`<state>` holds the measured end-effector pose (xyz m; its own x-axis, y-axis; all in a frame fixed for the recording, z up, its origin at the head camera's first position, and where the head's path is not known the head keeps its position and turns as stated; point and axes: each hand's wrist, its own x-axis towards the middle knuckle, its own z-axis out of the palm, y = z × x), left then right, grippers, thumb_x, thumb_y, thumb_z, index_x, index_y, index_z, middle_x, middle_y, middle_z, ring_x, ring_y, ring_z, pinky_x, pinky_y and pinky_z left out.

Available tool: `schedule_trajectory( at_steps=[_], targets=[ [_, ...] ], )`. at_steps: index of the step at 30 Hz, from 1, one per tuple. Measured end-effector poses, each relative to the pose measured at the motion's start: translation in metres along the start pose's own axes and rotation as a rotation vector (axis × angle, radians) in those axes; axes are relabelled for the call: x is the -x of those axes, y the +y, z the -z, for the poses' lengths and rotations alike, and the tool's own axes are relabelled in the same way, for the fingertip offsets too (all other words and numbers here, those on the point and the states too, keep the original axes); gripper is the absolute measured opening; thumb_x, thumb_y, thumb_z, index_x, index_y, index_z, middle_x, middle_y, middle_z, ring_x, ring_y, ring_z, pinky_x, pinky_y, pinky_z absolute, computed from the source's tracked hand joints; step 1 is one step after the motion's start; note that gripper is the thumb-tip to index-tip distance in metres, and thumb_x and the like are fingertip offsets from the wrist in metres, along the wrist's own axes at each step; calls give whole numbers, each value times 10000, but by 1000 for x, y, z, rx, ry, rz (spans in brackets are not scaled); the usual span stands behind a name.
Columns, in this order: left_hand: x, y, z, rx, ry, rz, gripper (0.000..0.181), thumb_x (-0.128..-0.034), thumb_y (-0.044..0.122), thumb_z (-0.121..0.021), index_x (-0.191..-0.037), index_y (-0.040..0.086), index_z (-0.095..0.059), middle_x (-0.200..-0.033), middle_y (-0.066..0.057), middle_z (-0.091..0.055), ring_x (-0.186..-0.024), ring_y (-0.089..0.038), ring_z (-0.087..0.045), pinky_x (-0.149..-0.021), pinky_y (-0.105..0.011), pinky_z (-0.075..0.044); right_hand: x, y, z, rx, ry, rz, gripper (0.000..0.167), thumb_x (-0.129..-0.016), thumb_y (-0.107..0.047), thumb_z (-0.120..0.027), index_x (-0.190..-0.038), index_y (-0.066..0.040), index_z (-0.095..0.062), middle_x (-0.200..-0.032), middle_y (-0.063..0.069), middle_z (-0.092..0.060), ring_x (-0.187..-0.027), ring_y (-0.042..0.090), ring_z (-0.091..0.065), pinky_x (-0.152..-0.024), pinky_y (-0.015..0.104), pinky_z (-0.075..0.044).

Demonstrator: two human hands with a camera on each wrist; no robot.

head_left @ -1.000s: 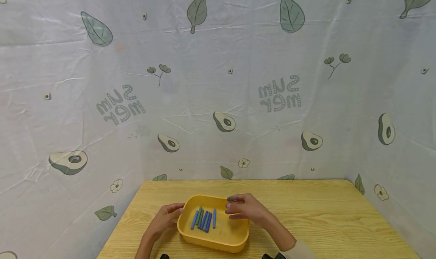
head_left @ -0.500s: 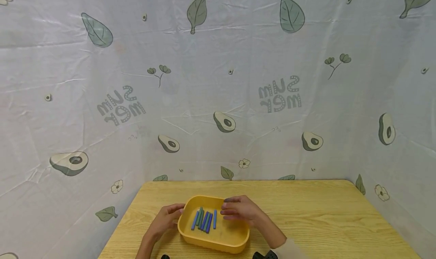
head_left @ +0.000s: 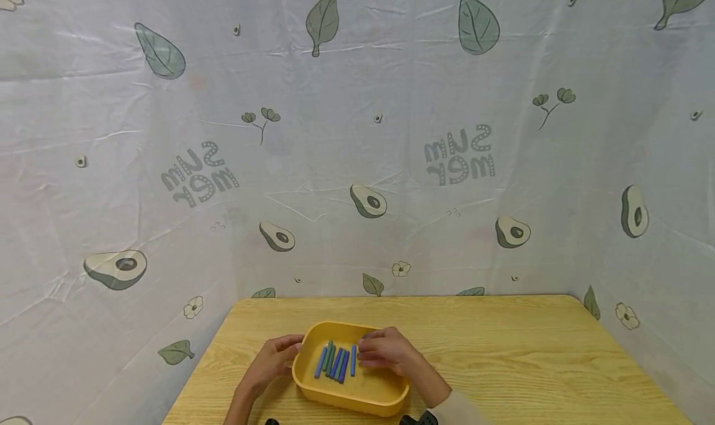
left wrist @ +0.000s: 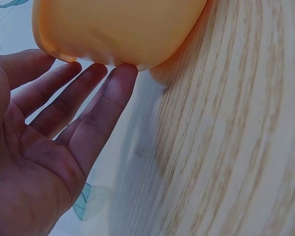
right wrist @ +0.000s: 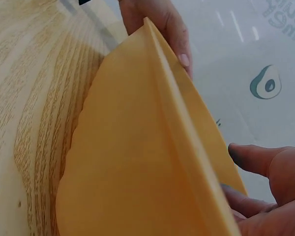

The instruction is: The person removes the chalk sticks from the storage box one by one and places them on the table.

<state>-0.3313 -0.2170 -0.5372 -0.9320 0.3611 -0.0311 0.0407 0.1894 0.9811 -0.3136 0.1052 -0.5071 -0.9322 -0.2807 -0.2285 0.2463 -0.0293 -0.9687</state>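
A yellow plastic tray (head_left: 357,402) with rounded corners stands on the table. Several blue and green chalk sticks (head_left: 334,364) lie roughly side by side in its left half, and one blue stick (head_left: 353,361) lies a little apart to their right. At the tray's left end, my left hand (head_left: 269,364) touches the outer wall with fairly straight fingers (left wrist: 101,115). My right hand (head_left: 391,353) reaches over the right rim, its fingertips beside the lone blue stick. In the right wrist view, the thumb (right wrist: 253,160) and fingers are apart, with dark smudges on the tips; the wall partly hides them.
The wood-grain table (head_left: 530,363) stretches away to the right of the tray. Behind it hangs a pale sheet (head_left: 324,158) printed with leaves and avocados. Black pieces (head_left: 419,419) show at the wrists along the bottom edge.
My right hand has moved left and farther into the tray, up to the lone blue stick. The left hand keeps its place against the tray, and the sticks lie as before.
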Motion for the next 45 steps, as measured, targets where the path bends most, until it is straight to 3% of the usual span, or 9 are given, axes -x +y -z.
schedule_trajectory(
  at_steps=[5,11,17,23,27,36,45],
  targets=[
    [0,0,0,-7,7,11,537,-1107,324,-618,-1503,-37,-588,-1502,-268,-620,-1181,-294,-739,-892,-465,-668,-5,4,-7,66,67,-22,409,-981,-51,-728,-1281,200,-611,-1081,263,-785,-918,261,-796,-789,391,-684],
    [1,0,0,-1,2,20,541,-1107,328,-618,-1507,-35,-586,-1506,-267,-617,-1185,-297,-739,-888,-470,-669,-6,7,-16,146,125,-55,475,-972,-54,-735,-1331,224,-596,-1049,262,-787,-878,251,-802,-740,376,-684],
    [0,1,2,-5,-7,1,545,-1112,318,-609,-1515,-47,-570,-1507,-284,-608,-1181,-307,-741,-883,-470,-670,-7,7,-24,222,203,-7,359,-912,0,-797,-1212,175,-706,-909,224,-802,-757,243,-796,-646,373,-673],
    [-2,2,2,-1,-9,11,562,-1106,330,-621,-1521,-45,-564,-1504,-282,-611,-1175,-307,-741,-878,-474,-671,-13,18,-25,320,271,63,431,-815,37,-876,-1198,163,-723,-801,147,-797,-676,221,-782,-584,379,-658],
    [-1,2,2,-4,-2,17,554,-1108,319,-618,-1508,-61,-569,-1486,-284,-625,-1173,-304,-740,-874,-472,-671,-19,25,-27,372,309,87,393,-758,50,-919,-1112,127,-767,-744,126,-786,-629,200,-767,-534,357,-639],
    [1,-1,1,22,-1,27,566,-1101,321,-630,-1507,-68,-565,-1493,-291,-615,-1165,-309,-745,-876,-469,-671,-15,18,-31,357,283,7,317,-743,31,-885,-1044,73,-796,-709,128,-777,-605,204,-760,-557,371,-651],
    [0,0,1,20,-3,28,585,-1100,339,-630,-1514,-68,-557,-1496,-289,-613,-1184,-306,-738,-887,-465,-669,-9,9,-29,264,234,-62,143,-780,30,-840,-919,25,-805,-736,106,-779,-631,183,-756,-619,375,-669]
  ],
)
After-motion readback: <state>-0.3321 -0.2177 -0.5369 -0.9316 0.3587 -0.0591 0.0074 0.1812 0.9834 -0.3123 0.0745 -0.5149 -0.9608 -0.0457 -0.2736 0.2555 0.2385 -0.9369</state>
